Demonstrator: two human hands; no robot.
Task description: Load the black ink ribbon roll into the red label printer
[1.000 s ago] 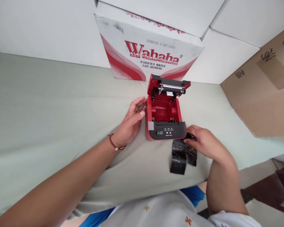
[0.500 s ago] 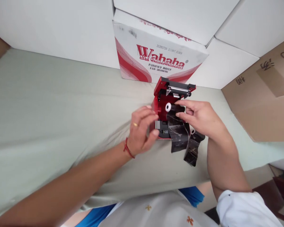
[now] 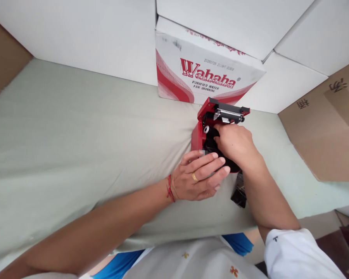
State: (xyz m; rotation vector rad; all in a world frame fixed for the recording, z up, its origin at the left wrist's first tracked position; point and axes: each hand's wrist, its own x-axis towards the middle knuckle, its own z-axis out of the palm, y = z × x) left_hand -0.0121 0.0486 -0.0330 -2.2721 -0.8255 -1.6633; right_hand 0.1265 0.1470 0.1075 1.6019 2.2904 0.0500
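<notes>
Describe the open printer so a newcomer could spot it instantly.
Find the Wahaha carton at the back of the pale green cloth. Just in front of it sits the printer. Unlike the carton, it is red and black, with its lid raised.

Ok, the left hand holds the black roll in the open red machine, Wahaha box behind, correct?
Wrong hand: the head view shows the right hand holding the black roll in the open red machine, with the Wahaha box behind.
</notes>
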